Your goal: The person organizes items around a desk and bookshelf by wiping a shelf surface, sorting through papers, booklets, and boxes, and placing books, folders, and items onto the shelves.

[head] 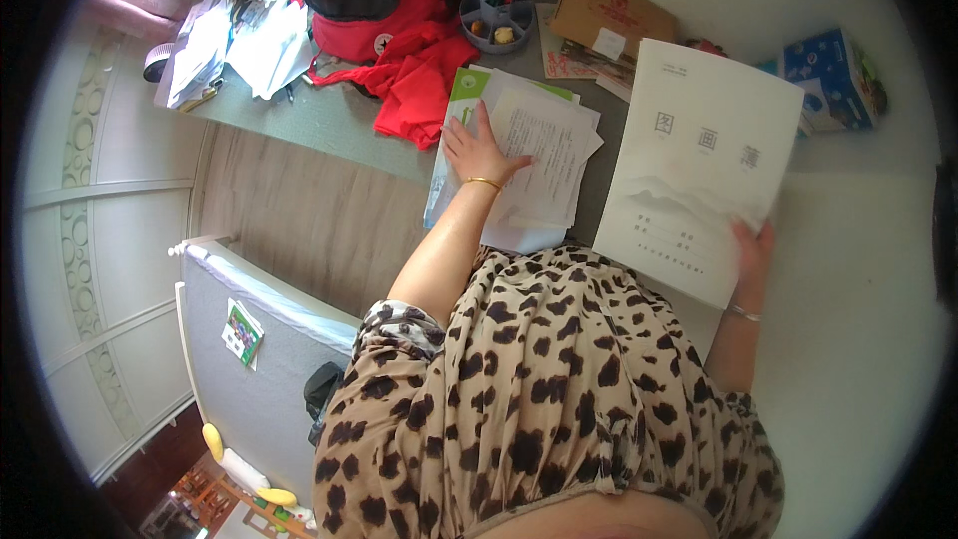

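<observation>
In my right hand (751, 258), gripped at its lower right edge, is a large white drawing book (692, 157) with printed characters and faint grey mountains on its cover. It is held up at the right, hiding part of the desk behind it. My left hand (483, 144), with a gold bangle at the wrist, rests spread on a stack of loose printed sheets (545, 165). Under those sheets shows a green and white booklet or folder (470, 86). The stack lies on the grey desk near my body.
A red and black backpack (352, 22) with a red cloth (419, 86) sits at the back. Nearby stand a round grey organizer (494, 22) with pens, a cardboard box (610, 7) and a blue box (827, 82). Papers (269, 45) pile up at the left; a bed (277, 344) lies beyond.
</observation>
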Demonstrator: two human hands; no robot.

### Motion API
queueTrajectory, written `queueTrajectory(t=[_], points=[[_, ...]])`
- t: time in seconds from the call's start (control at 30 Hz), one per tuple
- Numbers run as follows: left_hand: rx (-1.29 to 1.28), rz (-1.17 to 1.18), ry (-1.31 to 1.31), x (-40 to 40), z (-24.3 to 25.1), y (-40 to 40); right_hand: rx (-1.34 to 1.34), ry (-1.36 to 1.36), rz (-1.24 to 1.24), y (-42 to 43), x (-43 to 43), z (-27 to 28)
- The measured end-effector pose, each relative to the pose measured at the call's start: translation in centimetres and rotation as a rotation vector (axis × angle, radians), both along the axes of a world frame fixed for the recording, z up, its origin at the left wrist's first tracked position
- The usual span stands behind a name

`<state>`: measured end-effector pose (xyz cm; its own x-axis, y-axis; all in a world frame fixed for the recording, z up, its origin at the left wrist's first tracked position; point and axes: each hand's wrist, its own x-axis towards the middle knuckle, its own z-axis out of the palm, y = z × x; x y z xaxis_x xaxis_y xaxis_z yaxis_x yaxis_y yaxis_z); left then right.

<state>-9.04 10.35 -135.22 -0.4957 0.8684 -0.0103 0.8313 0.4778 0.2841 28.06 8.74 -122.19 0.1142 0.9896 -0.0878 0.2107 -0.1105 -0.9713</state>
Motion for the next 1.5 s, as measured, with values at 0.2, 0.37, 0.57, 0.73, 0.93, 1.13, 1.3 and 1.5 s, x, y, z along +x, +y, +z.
queueTrajectory(t=[0.2,0.37,0.57,0.73,0.93,1.13,1.3,1.5], points=[[-0.189,0.015,-0.405,-0.9,-0.9,1.1,0.030,-0.010,-0.040,-0.8,-0.5,-0.1],[-0.084,-0.286,-0.451,-0.1,-3.6,0.5,0.046,-0.037,0.007,-0.9,1.4,-0.6],[0.121,-0.288,-0.684,-3.1,-2.1,-0.9,0.057,-0.011,-0.045,-1.1,2.2,-1.3],[0.357,0.212,-1.463,-15.8,2.4,-2.3,-0.004,0.001,-0.108,-0.4,1.4,-0.8],[0.797,0.644,-1.464,-38.3,-5.6,-6.1,-0.035,0.063,-0.080,0.4,-1.8,0.4],[0.786,0.823,-1.342,-41.5,-7.1,-2.3,-0.027,0.014,-0.052,0.3,-4.3,-1.4],[0.754,0.944,-1.192,-41.4,-9.5,-2.1,-0.014,0.008,-0.058,0.1,-4.2,-2.7],[0.703,1.124,-0.768,-38.0,-8.6,-2.7,0.000,-0.051,-0.087,1.0,-6.5,-0.9]])
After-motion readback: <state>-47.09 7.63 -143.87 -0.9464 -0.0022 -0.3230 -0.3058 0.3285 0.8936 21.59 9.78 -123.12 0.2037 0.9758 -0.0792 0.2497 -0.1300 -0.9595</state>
